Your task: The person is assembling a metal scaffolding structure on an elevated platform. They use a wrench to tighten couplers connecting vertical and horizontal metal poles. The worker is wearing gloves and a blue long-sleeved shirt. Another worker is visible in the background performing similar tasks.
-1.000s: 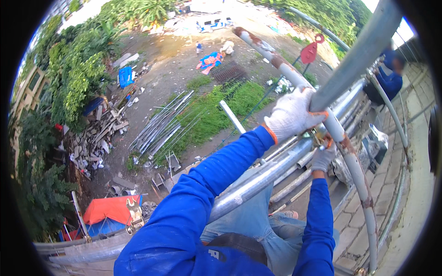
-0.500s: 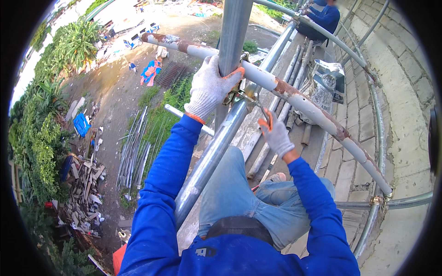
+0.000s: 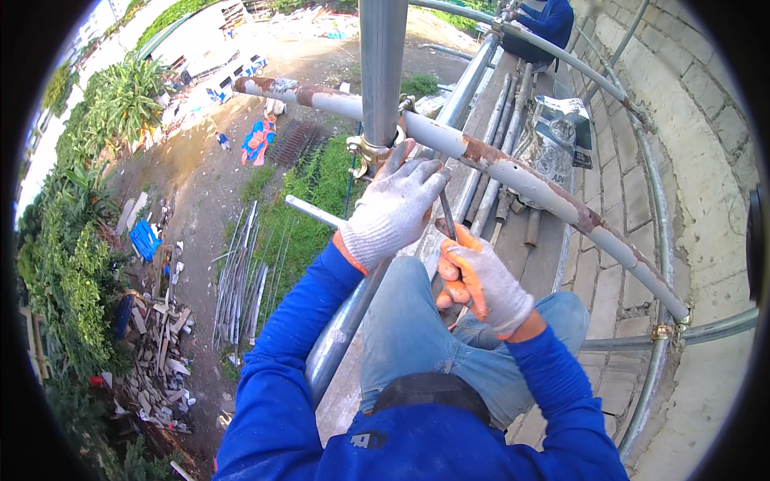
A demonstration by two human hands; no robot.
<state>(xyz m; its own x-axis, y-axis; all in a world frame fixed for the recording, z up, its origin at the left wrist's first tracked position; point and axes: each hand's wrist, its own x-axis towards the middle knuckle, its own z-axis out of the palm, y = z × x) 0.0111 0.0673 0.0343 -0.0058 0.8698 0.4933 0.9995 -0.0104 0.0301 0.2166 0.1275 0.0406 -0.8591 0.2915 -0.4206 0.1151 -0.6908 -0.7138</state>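
Observation:
My left hand (image 3: pixel 399 204), in a white knit glove with orange palm, lies over the sloping galvanized pipe (image 3: pixel 341 337) just below a pipe clamp (image 3: pixel 371 157). Its fingers stretch forward, fairly flat, and hide part of the joint. In my right hand (image 3: pixel 485 280), gloved alike, is a slim dark metal wrench (image 3: pixel 447 215); the fingers are closed round its lower part. The wrench's upper end is close to my left fingertips, and its head is hidden. Above, the clamp wraps an upright steel pipe (image 3: pixel 381 72), and a rusty white-painted pipe (image 3: pixel 513 170) crosses beside it.
Loose pipes (image 3: pixel 504 120) and a printed sack (image 3: pixel 555 140) lie on the scaffold platform along a block wall (image 3: pixel 613 232). Another person in blue (image 3: pixel 545 24) sits at the far end. Far below on the left are ground, plants, pipe bundles (image 3: pixel 241 280) and a debris pile (image 3: pixel 160 353).
My left hand has come off the upright pipe and moved down and right, uncovering the clamp. My right hand has drawn down and nearer with the wrench, turning its orange palm side up.

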